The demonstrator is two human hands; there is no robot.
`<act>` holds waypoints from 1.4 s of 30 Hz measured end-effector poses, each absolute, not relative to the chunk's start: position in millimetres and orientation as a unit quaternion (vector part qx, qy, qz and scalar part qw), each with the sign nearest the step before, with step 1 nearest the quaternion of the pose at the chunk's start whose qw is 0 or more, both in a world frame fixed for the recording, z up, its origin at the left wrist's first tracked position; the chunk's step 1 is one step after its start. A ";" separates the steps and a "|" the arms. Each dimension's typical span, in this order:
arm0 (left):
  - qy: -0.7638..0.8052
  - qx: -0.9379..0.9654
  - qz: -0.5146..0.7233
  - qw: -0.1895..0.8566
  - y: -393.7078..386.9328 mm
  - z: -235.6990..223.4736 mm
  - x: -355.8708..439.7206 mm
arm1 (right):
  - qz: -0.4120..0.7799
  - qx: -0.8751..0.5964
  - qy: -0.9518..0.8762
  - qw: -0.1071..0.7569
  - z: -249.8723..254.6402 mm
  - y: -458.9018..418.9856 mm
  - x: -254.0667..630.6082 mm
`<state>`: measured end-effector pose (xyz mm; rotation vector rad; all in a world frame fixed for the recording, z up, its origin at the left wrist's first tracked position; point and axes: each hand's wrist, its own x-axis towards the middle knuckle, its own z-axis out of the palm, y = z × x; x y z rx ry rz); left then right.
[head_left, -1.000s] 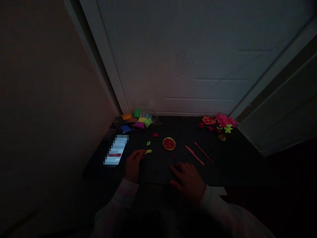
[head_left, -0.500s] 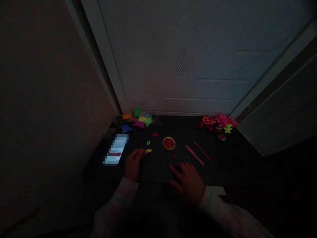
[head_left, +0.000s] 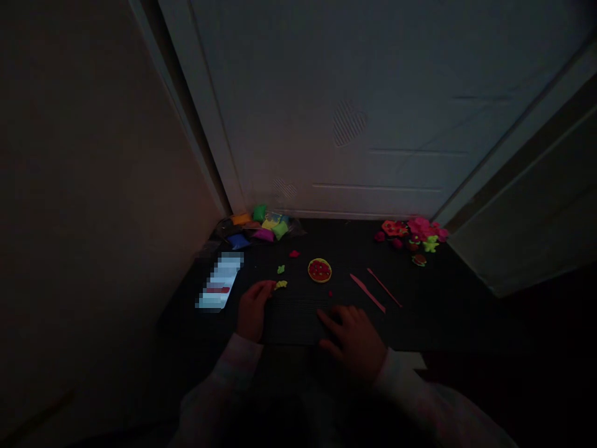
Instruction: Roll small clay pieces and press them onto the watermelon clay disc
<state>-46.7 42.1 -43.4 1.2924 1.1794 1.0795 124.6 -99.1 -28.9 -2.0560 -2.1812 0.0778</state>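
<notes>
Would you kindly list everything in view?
Table: one, dark, centre.
Door: one, whitish, behind table.
Walls: two, dark, sides.
Phone: one, whitish, left.
Packets: several, mixed, back left.
Disc: one, red, yellow rim, centre.
Red pieces: two, red, near disc.
Green piece: one, green, left of disc.
Yellow piece: one, yellow, left of disc.
Knife: one, pink, right of disc.
Stick: one, pink, beside knife.
Ornaments: several, mostly pink, back right.
Unclear item: one, pale, right foreground.
Left hand: one, bare, by yellow piece.
Right hand: one, bare, table front.
Sleeves: two, pale, wrists.

The lump (head_left: 280, 285) is yellow, the dotted disc (head_left: 319, 270) red and yellow-rimmed.
</notes>
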 end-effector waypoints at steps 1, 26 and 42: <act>0.492 0.538 0.448 0.517 42.2 -43.3 -46.6 | 0.035 -0.672 -0.736 0.073 -28.6 -99.0 124.6; 0.488 0.528 0.454 0.525 45.0 -52.4 -47.1 | 0.026 -0.701 -0.709 0.077 -30.3 -96.2 122.5; 0.481 0.530 0.455 0.529 45.1 -54.1 -48.1 | 0.032 -0.712 -0.697 0.085 -31.7 -99.6 118.1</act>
